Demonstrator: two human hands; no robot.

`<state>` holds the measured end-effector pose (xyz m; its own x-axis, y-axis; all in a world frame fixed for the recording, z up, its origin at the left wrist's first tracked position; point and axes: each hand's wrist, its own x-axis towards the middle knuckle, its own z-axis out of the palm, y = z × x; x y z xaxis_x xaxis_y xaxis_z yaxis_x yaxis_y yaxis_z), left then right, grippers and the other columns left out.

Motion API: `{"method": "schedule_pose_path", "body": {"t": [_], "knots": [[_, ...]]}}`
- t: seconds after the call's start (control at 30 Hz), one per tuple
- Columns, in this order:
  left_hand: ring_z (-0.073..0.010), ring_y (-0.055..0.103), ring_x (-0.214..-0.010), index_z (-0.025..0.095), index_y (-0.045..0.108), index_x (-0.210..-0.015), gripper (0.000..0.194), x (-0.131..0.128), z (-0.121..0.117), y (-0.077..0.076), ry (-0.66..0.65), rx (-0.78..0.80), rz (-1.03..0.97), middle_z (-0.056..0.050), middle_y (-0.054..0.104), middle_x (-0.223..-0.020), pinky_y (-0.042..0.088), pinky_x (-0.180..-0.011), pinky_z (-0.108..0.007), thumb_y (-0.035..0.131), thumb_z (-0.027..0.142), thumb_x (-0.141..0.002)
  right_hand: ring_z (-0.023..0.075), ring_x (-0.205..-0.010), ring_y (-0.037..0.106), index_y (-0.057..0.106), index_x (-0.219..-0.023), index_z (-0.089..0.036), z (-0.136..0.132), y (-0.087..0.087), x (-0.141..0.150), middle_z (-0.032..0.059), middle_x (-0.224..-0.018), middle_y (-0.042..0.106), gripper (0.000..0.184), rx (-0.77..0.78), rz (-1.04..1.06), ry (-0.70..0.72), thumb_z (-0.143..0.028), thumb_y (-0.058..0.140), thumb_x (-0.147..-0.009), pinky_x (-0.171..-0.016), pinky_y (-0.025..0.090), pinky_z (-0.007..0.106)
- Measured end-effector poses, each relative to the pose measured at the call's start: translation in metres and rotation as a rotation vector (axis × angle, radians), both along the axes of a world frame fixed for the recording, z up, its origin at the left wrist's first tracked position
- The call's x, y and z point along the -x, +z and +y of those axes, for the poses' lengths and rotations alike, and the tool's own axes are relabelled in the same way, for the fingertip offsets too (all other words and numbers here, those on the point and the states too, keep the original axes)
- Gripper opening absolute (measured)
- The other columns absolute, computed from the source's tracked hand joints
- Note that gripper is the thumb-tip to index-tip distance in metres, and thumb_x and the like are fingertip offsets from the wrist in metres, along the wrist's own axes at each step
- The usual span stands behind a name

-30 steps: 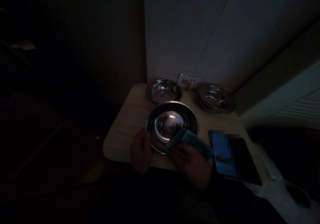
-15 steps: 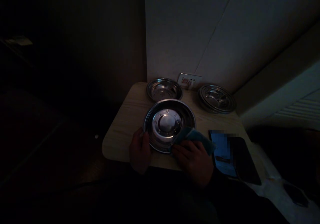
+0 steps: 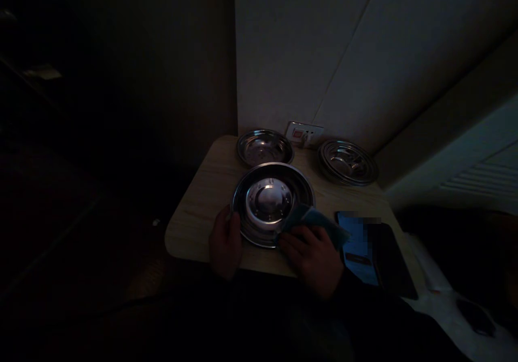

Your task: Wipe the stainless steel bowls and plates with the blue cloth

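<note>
A round, shiny steel bowl (image 3: 270, 223) lies near the front edge of the small table. My left hand (image 3: 225, 243) is closed on its left rim, thumb on the near side and fingers partly hidden. With bent fingers, my right hand (image 3: 313, 257) presses a blue-green cloth (image 3: 307, 216) against the bowl's lower right rim. Part of the cloth sticks out to the right of that hand. Dim light hides whether the bowl lies face up or face down.
Behind stands another steel bowl (image 3: 265, 149), with a stack of steel bowls (image 3: 348, 162) at the back right. A lit tablet or phone (image 3: 358, 251) lies right of my right hand. A wall socket (image 3: 303, 132) sits behind the wooden table (image 3: 190, 227).
Both hands keep almost the same place on the bowl and cloth. The view has shifted slightly; nothing is taken up or let go.
</note>
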<state>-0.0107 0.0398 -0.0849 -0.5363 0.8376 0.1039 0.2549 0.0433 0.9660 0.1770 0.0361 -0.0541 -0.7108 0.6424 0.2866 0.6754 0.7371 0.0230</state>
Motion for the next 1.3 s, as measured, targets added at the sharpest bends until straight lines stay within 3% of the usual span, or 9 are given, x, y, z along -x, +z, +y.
{"method": "schedule_pose_path", "body": {"t": [0.13, 0.27, 0.4, 0.53, 0.63, 0.77, 0.87, 1.1, 1.3], "knots": [[-0.0176, 0.064, -0.079, 0.014, 0.057, -0.103, 0.036, 0.003, 0.001, 0.0, 0.013, -0.022, 0.008, -0.009, 0.068, -0.091, 0.05, -0.066, -0.027, 0.045, 0.042, -0.082, 0.019, -0.096, 0.051, 0.062, -0.102, -0.02, -0.001, -0.004, 0.042, 0.0028, -0.104, 0.068, 0.018, 0.132, 0.078, -0.085, -0.018, 0.055, -0.085, -0.077, 0.031, 0.036], [-0.0181, 0.064, -0.076, 0.014, 0.055, -0.105, 0.039, 0.008, -0.001, -0.001, 0.031, 0.017, -0.02, -0.009, 0.068, -0.088, 0.05, -0.064, -0.028, 0.047, 0.042, -0.081, 0.0179, -0.098, 0.052, 0.06, -0.104, -0.022, 0.005, 0.003, 0.077, 0.0015, -0.107, 0.067, 0.018, 0.275, 0.132, -0.124, -0.025, 0.054, -0.087, -0.077, 0.033, 0.035], [-0.0179, 0.065, -0.072, 0.013, 0.055, -0.105, 0.04, 0.006, -0.002, -0.003, 0.064, 0.017, -0.094, -0.009, 0.069, -0.085, 0.051, -0.06, -0.027, 0.049, 0.044, -0.08, 0.0193, -0.095, 0.053, 0.061, -0.1, -0.024, 0.009, 0.014, 0.056, 0.0002, -0.103, 0.068, 0.015, 0.291, 0.035, -0.078, -0.028, 0.054, -0.087, -0.077, 0.032, 0.037], [-0.0183, 0.065, -0.082, 0.015, 0.058, -0.103, 0.037, 0.002, -0.001, -0.004, 0.023, -0.017, -0.097, -0.01, 0.069, -0.093, 0.051, -0.068, -0.028, 0.048, 0.042, -0.081, 0.0211, -0.094, 0.052, 0.061, -0.101, -0.024, 0.005, 0.017, 0.027, 0.0017, -0.105, 0.067, 0.018, 0.22, -0.09, -0.055, -0.02, 0.055, -0.085, -0.076, 0.031, 0.038], [-0.0186, 0.064, -0.087, 0.015, 0.058, -0.105, 0.036, 0.002, -0.002, -0.003, -0.019, -0.025, -0.044, -0.01, 0.069, -0.098, 0.05, -0.074, -0.029, 0.046, 0.041, -0.083, 0.0203, -0.094, 0.052, 0.061, -0.1, -0.024, 0.004, 0.017, 0.038, 0.0015, -0.106, 0.067, 0.017, 0.27, -0.063, -0.063, -0.021, 0.054, -0.086, -0.075, 0.032, 0.038], [-0.0193, 0.063, -0.087, 0.014, 0.058, -0.106, 0.037, 0.006, -0.003, -0.003, 0.045, 0.014, 0.032, -0.011, 0.068, -0.097, 0.049, -0.075, -0.03, 0.045, 0.04, -0.083, 0.0194, -0.098, 0.052, 0.06, -0.101, -0.023, 0.007, 0.015, 0.067, -0.0001, -0.106, 0.066, 0.016, 0.32, 0.036, -0.048, -0.027, 0.051, -0.088, -0.078, 0.033, 0.038], [-0.0191, 0.064, -0.085, 0.014, 0.058, -0.107, 0.038, 0.006, -0.004, -0.006, 0.088, 0.015, 0.002, -0.011, 0.069, -0.096, 0.05, -0.073, -0.03, 0.046, 0.041, -0.083, 0.02, -0.095, 0.053, 0.06, -0.1, -0.023, 0.005, 0.012, 0.058, 0.001, -0.103, 0.067, 0.015, 0.244, 0.004, -0.025, -0.027, 0.052, -0.088, -0.08, 0.032, 0.04], [-0.0188, 0.062, -0.097, 0.017, 0.062, -0.106, 0.036, 0.002, -0.002, 0.0, 0.028, -0.047, 0.009, -0.009, 0.068, -0.105, 0.048, -0.082, -0.028, 0.047, 0.041, -0.083, 0.0219, -0.098, 0.052, 0.061, -0.108, -0.02, -0.003, 0.008, -0.01, 0.0036, -0.106, 0.067, 0.025, -0.022, -0.12, 0.013, -0.012, 0.054, -0.085, -0.082, 0.032, 0.041], [-0.0192, 0.063, -0.093, 0.015, 0.063, -0.1, 0.037, -0.001, 0.0, 0.009, -0.014, -0.005, -0.039, -0.009, 0.069, -0.1, 0.049, -0.079, -0.028, 0.045, 0.043, -0.083, 0.0208, -0.096, 0.053, 0.061, -0.109, -0.018, -0.002, 0.0, -0.006, 0.0072, -0.106, 0.067, 0.026, -0.089, -0.057, 0.062, -0.014, 0.045, -0.09, -0.081, 0.034, 0.04]]}}
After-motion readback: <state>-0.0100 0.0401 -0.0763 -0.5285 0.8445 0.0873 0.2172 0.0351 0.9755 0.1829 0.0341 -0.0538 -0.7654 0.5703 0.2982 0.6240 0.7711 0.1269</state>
